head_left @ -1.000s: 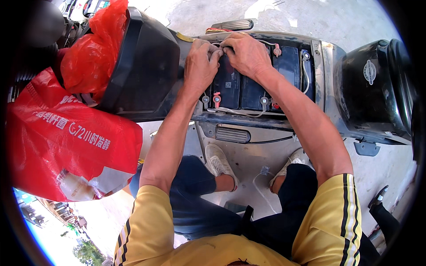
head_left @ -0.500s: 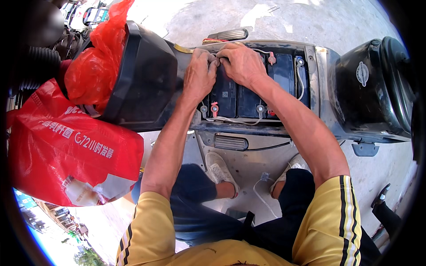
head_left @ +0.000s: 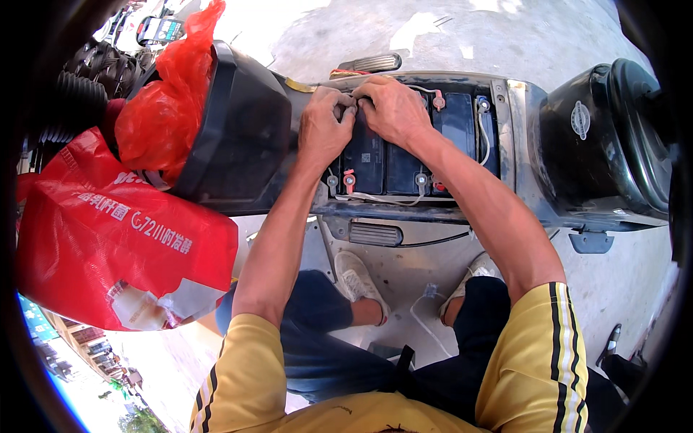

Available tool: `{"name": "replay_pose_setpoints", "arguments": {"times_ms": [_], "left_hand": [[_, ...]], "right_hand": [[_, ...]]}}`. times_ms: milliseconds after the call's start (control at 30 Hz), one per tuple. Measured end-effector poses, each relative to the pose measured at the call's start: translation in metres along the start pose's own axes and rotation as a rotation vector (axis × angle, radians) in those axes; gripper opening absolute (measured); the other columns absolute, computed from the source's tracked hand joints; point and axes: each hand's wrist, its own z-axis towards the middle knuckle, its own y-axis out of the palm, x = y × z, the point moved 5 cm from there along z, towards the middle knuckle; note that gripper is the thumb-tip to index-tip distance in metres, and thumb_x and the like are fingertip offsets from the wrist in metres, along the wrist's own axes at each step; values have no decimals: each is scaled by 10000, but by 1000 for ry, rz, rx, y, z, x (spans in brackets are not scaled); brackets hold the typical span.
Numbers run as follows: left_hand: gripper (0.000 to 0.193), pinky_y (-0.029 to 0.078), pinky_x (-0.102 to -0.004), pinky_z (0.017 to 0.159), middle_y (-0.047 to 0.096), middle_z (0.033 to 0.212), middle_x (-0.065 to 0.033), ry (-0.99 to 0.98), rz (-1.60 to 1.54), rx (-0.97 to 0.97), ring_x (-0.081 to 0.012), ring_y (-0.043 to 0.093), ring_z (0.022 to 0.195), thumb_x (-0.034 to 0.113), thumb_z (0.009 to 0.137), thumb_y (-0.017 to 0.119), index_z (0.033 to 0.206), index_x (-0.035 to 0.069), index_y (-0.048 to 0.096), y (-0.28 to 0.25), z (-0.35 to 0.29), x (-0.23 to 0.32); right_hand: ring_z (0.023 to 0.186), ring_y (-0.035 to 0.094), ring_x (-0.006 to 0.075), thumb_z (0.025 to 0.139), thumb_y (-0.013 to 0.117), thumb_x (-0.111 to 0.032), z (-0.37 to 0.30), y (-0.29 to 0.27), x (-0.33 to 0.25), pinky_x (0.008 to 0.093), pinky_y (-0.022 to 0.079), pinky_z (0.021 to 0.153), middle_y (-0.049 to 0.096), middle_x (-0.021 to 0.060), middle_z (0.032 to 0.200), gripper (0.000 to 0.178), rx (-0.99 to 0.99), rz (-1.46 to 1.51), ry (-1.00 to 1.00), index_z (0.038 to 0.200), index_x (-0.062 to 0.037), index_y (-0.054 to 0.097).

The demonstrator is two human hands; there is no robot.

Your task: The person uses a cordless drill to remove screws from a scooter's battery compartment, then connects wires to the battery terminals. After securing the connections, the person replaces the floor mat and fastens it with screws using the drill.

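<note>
My left hand [head_left: 326,126] and my right hand [head_left: 393,108] meet at the far left corner of an open battery compartment [head_left: 511,133] in the scooter's floorboard. Both have bent, closed fingers, with the tips nearly touching. Whatever they pinch is hidden behind the fingers. Under and beside them stand several black batteries [head_left: 364,162] in a row. A red-capped terminal [head_left: 438,101] shows right of my right hand. Along the near edge are another red-capped terminal [head_left: 349,180] and a grey terminal [head_left: 421,180], with a pale wire [head_left: 390,197] between them. Another pale wire [head_left: 487,141] curves along the right battery.
On the left, a red plastic bag [head_left: 162,119] and a large red printed bag [head_left: 130,245] hang by the scooter's black front panel [head_left: 245,126]. A glossy black seat box [head_left: 577,137] rises at right. Below are a footpeg [head_left: 375,234] and my shoes [head_left: 354,278].
Both hands stay at the same corner, with only small finger shifts. The view has moved slightly. At the far right, another person's dark-shod foot has moved nearer.
</note>
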Motion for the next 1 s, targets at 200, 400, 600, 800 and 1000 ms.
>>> {"name": "replay_pose_setpoints", "arguments": {"times_ms": [200,400,600,800,1000], "left_hand": [[98,504,-385,714,650,907,-121,-27,-51,-36,-254,620,754,37,889,765,967,-8,727,6,-3,-15],[72,484,-266,641,619,909,-29,-102,-171,-106,-82,528,680,35,983,723,1006,-33,712,20,-3,-37],[75,489,-252,644,581,904,-8,-70,-167,-101,-64,513,692,37,1008,710,1023,-35,703,27,-2,-41],[78,492,-240,651,570,871,19,-89,-137,-112,-47,490,708,66,1033,705,1050,-10,706,24,1,-47],[89,497,-232,662,582,843,29,-109,-110,-137,-42,503,715,88,1041,705,1079,7,706,21,0,-49]], "right_hand": [[1103,675,360,917,712,-115,-40,-40,-30,472,554,962,692,131,1125,210,-46,52,-311,1117,-53,728],[842,681,303,888,791,-95,-166,-182,-83,406,567,702,651,92,975,200,68,52,-410,1063,-57,701],[811,719,222,1026,697,-103,-402,-243,8,353,565,702,730,120,937,132,319,-141,515,1109,-2,716],[823,737,323,1065,605,-354,-537,-211,183,411,572,778,762,206,944,455,696,-142,1224,1165,75,719],[1127,676,556,1021,596,-467,-524,-148,271,546,536,968,711,393,1112,589,362,-230,1505,1101,101,731]]}}
